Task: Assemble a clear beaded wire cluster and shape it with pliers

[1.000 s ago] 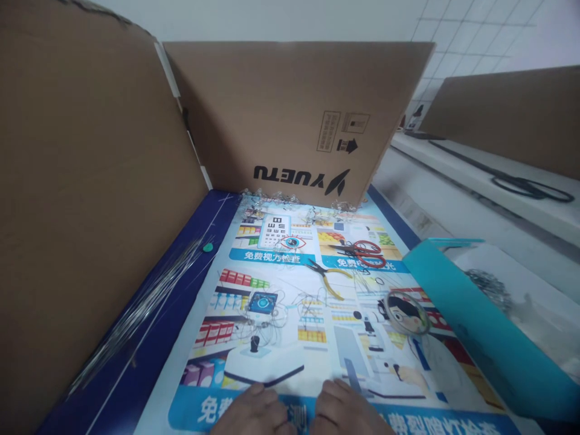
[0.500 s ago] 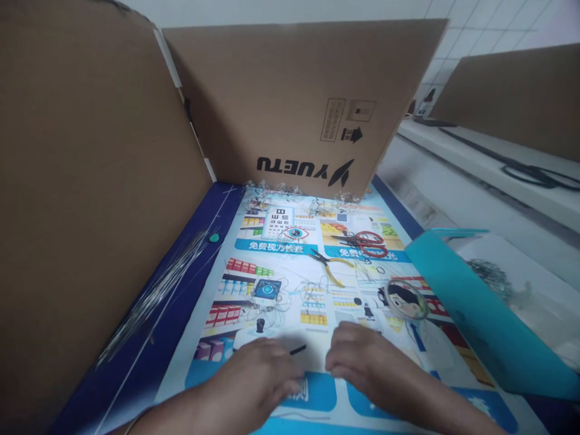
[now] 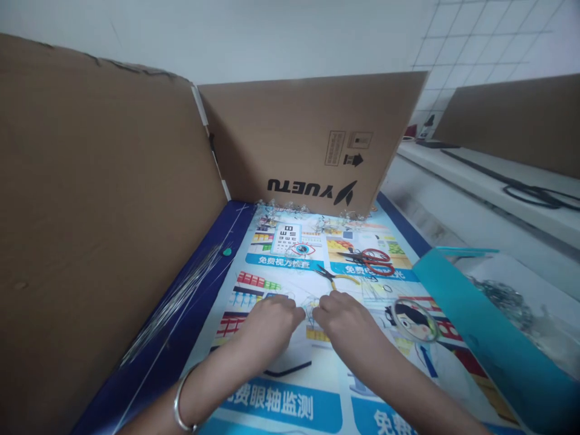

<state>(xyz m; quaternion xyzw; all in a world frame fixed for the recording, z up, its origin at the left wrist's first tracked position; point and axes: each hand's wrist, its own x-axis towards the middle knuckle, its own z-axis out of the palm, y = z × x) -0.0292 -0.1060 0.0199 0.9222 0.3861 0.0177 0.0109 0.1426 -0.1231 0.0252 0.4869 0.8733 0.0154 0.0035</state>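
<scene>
- Forward over the poster (image 3: 301, 350) and closer together: both hands have moved since half a second ago, and the view has tilted up, showing more wall above the cardboard.
- Left hand (image 3: 275, 317): fingers curled inward, back to the camera, a silver bracelet (image 3: 179, 399) at the wrist.
- Right hand (image 3: 341, 311): likewise curled, its knuckles overlapping one yellow handle of the pliers (image 3: 334, 277) in view; whether they touch cannot be told.
- Fingertips of both are hidden, so I cannot tell whether either one grips anything.
- Thin wire (image 3: 310, 307) shows in the narrow gap between the hands, blurred, over the middle of the poster.
- Scissors (image 3: 377, 261), red-handled, lie beyond the pliers and to the right.
- Clear ring (image 3: 435, 326) lies flat to the right of the right hand.
- Straight wires (image 3: 174, 305) lie in a bundle along the blue strip at left, a green piece (image 3: 227, 252) near their far end.
- Teal box (image 3: 471, 338) at right holds a wire tangle (image 3: 505, 299).
- Clear bits (image 3: 285, 209) line the foot of the back cardboard (image 3: 290, 139).
</scene>
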